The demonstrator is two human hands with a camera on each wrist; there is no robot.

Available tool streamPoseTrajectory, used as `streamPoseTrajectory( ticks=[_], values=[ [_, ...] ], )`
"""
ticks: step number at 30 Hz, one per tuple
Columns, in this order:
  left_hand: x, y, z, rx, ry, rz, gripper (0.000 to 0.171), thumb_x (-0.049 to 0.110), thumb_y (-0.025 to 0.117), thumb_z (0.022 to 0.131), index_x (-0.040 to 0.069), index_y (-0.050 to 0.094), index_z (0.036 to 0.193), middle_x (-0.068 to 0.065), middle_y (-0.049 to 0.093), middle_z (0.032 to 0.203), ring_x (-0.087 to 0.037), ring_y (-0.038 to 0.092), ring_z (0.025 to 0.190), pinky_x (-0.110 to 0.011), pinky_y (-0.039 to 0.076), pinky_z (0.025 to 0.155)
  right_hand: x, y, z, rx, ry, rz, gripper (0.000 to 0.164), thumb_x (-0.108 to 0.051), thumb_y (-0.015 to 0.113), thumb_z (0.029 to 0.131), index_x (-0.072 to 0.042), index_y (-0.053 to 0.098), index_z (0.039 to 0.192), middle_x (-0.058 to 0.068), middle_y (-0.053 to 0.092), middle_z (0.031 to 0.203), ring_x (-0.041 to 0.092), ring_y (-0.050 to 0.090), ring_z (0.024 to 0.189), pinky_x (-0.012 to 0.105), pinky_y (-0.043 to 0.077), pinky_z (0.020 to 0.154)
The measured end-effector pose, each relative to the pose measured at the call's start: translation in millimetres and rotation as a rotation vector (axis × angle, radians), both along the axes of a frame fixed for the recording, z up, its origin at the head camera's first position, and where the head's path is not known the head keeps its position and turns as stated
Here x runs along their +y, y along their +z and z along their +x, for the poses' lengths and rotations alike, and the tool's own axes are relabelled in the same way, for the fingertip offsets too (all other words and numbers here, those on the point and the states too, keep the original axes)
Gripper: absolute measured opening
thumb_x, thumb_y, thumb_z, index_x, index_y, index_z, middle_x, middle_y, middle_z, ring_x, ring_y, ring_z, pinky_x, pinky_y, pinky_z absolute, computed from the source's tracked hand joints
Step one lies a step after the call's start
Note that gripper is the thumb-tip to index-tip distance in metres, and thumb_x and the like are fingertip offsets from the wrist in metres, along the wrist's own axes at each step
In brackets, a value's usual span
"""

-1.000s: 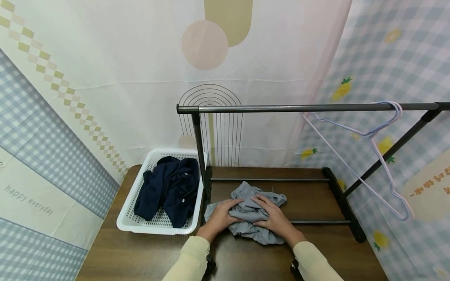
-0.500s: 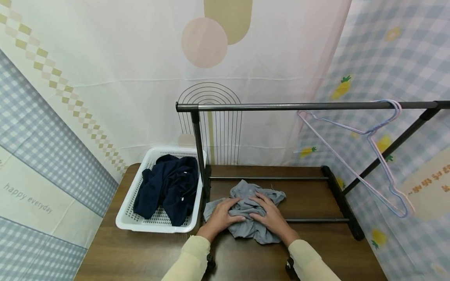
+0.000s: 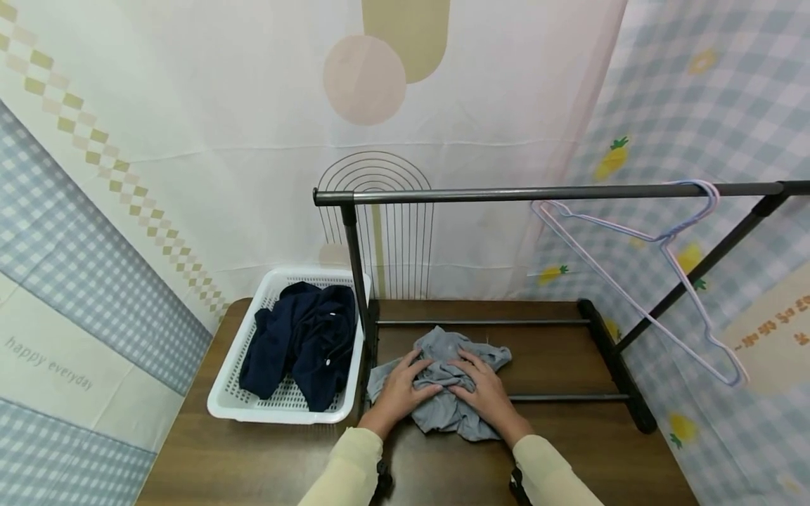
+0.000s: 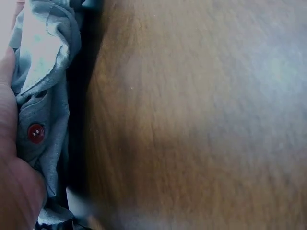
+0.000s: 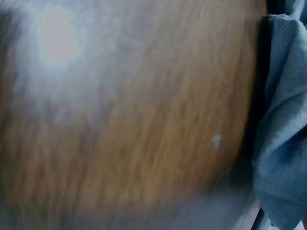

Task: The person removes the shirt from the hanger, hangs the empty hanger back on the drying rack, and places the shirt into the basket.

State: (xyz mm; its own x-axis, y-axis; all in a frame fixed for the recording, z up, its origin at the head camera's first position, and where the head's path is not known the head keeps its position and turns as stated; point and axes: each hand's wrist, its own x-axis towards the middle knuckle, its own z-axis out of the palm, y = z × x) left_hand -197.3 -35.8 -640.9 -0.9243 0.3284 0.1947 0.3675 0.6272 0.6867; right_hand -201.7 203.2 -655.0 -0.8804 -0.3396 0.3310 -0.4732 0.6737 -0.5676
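Note:
A crumpled grey garment lies bunched over the table and the rack's base. The left wrist view shows a red button on its cloth. My left hand rests on the left part of the bundle, fingers spread and slightly bent, thumb pointing inward. On the right part lies my right hand, also with spread fingers, its thumb near the left one. The right wrist view catches only a hanging fold of the cloth at its edge.
A white basket holding a dark navy garment stands left of the black clothes rack. Pale pink and lilac hangers hang from the bar's right part. Printed curtains surround the brown table.
My right hand has shifted slightly left toward the left hand, and the garment's near right edge has drawn in with it. The hangers have swung a little.

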Motion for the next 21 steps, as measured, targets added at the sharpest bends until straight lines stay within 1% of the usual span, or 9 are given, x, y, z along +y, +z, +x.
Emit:
streamPoseTrajectory(
  ticks=[4, 11, 14, 21],
  values=[
    [1.6, -1.5, -0.8, -0.001, 0.005, 0.013, 0.057, 0.045, 0.077, 0.092, 0.016, 0.065, 0.140, -0.018, 0.049, 0.156, -0.045, 0.051, 0.139, -0.059, 0.048, 0.108, -0.9, -0.7, 0.3, -0.021, -0.012, -0.017, 0.054, -0.025, 0.087, 0.085, -0.025, 0.068, 0.136, 0.012, 0.055, 0.151, 0.043, 0.054, 0.135, 0.065, 0.049, 0.101],
    [2.9, -3.2, -0.1, 0.045, 0.005, 0.073, 0.053, 0.042, 0.079, 0.091, 0.016, 0.067, 0.136, -0.019, 0.054, 0.152, -0.041, 0.055, 0.136, -0.057, 0.050, 0.106, -0.4, -0.5, 1.0, -0.080, -0.015, -0.122, 0.052, -0.021, 0.086, 0.086, -0.024, 0.069, 0.135, 0.010, 0.055, 0.152, 0.040, 0.052, 0.139, 0.062, 0.048, 0.106],
    [2.8, -2.8, -0.4, 0.049, 0.014, 0.113, 0.052, 0.040, 0.080, 0.090, 0.017, 0.068, 0.135, -0.018, 0.055, 0.151, -0.041, 0.056, 0.136, -0.057, 0.050, 0.106, -1.0, 1.1, 0.3, -0.102, -0.012, -0.162, 0.051, -0.020, 0.085, 0.086, -0.024, 0.069, 0.135, 0.011, 0.054, 0.152, 0.040, 0.051, 0.140, 0.063, 0.047, 0.106],
    [1.4, -5.1, -0.5, 0.090, 0.036, 0.162, 0.051, 0.035, 0.081, 0.089, 0.014, 0.069, 0.134, -0.019, 0.057, 0.148, -0.039, 0.059, 0.133, -0.056, 0.052, 0.104, -4.5, 6.3, -1.0, -0.133, -0.004, -0.197, 0.051, -0.020, 0.083, 0.088, -0.024, 0.068, 0.137, 0.012, 0.054, 0.152, 0.042, 0.050, 0.140, 0.066, 0.044, 0.107]
  ],
)
